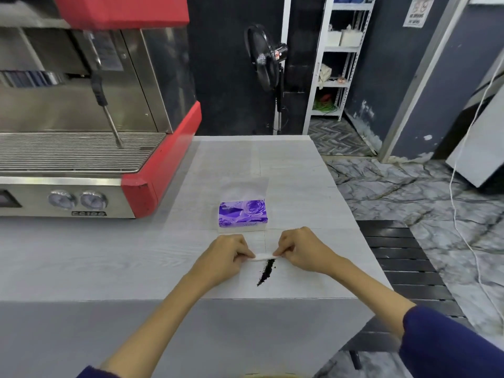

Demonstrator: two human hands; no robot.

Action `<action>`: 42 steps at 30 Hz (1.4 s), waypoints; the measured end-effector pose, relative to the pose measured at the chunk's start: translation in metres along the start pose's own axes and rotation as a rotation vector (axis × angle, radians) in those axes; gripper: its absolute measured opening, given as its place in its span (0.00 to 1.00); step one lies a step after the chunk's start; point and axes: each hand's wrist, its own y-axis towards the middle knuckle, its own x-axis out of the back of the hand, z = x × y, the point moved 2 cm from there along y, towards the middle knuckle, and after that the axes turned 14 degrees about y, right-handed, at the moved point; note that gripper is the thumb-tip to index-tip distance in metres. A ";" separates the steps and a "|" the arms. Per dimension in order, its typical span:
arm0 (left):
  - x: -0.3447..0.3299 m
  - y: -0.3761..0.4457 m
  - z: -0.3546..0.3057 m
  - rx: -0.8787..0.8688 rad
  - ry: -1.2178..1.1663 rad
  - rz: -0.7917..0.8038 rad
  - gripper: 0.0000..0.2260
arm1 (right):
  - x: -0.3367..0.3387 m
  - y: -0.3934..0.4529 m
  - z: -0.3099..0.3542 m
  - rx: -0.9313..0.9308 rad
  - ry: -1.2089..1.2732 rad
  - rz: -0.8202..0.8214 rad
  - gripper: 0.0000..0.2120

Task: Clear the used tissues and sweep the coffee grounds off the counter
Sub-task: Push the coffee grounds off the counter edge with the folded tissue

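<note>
A narrow dark streak of coffee grounds (266, 272) lies on the pale counter (114, 263) near its front edge. A white tissue (264, 257), folded into a thin strip, is stretched across the far end of the streak. My left hand (227, 255) pinches the strip's left end and my right hand (297, 248) pinches its right end. The tissue touches the counter just above the grounds. A flat white sheet seems to lie under the grounds, hard to tell from the counter.
A purple tissue pack (242, 213) sits just beyond my hands. A red and steel espresso machine (90, 148) fills the left of the counter. The counter's right edge drops to a black floor mat (403, 263).
</note>
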 end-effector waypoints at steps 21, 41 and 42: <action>-0.004 0.018 0.007 0.027 0.011 -0.129 0.10 | 0.000 0.015 0.002 -0.038 0.024 -0.112 0.11; 0.001 0.019 0.014 -0.080 -0.063 -0.034 0.06 | -0.003 -0.005 0.010 -0.071 0.000 -0.177 0.10; 0.001 0.017 0.014 -0.087 -0.065 -0.038 0.06 | -0.004 -0.006 0.010 -0.071 -0.005 -0.182 0.10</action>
